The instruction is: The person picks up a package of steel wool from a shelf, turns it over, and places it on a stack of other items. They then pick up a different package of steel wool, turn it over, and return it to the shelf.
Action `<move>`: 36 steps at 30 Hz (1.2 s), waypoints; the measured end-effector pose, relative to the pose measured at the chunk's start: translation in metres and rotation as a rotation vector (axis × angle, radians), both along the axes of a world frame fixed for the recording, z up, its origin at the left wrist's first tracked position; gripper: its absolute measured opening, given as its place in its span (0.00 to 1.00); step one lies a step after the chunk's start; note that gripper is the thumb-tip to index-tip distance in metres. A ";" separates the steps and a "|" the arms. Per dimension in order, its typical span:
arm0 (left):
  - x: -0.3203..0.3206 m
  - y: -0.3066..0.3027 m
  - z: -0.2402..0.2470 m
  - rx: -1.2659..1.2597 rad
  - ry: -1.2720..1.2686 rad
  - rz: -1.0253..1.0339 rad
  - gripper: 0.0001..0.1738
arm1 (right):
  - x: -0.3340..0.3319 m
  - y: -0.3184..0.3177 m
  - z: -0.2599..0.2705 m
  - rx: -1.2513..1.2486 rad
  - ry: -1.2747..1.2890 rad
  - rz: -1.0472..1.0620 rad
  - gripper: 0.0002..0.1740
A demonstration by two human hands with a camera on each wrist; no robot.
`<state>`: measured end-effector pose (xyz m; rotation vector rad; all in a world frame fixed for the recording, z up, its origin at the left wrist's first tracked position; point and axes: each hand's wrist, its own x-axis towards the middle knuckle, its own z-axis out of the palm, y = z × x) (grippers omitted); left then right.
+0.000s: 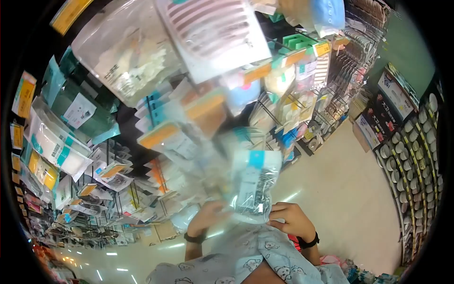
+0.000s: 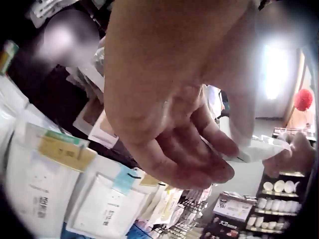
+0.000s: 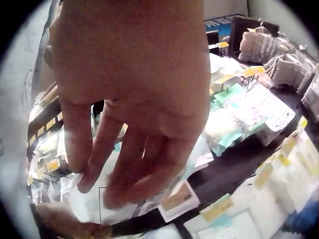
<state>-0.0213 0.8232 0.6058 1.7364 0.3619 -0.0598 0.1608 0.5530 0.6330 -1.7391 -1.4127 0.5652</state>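
A clear plastic package (image 1: 255,184) with white contents and a blue label hangs upright in front of the person's body in the head view. The right hand (image 1: 288,217) grips its lower right edge with curled fingers. At the lower left edge is the left hand (image 1: 208,218), blurred. In the left wrist view the thumb and curled fingers of the left hand (image 2: 174,99) pinch a white part of the package (image 2: 254,149). The right wrist view has the right hand (image 3: 129,109) over the white package (image 3: 89,203), its fingertips bent against it; the package's far side is hidden.
Hooks crowded with bagged goods (image 1: 59,151) and orange price tags fill the left and upper area. A large pale packet (image 1: 217,35) hangs close above. Pale floor (image 1: 345,189) lies to the right, before a rack of white dishes (image 1: 411,161) and dark boxes (image 1: 385,113).
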 end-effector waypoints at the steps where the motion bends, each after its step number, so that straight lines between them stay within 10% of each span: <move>1: 0.014 0.001 -0.013 0.045 -0.096 -0.065 0.08 | 0.006 -0.011 -0.002 -0.006 -0.024 -0.064 0.05; 13: 0.264 -0.148 -0.004 -0.152 -0.122 -0.352 0.07 | 0.107 -0.190 -0.010 0.109 -0.070 -1.009 0.14; 20: 0.386 -0.267 -0.048 -0.221 0.033 -0.589 0.09 | 0.151 -0.321 0.089 0.352 -0.233 -1.529 0.19; 27: 0.495 -0.357 -0.048 -0.318 0.091 -0.840 0.06 | 0.257 -0.413 0.196 0.684 -0.843 -1.520 0.29; 36: 0.679 -0.443 -0.025 -0.317 0.291 -0.878 0.06 | 0.435 -0.492 0.227 0.727 -0.937 -1.531 0.28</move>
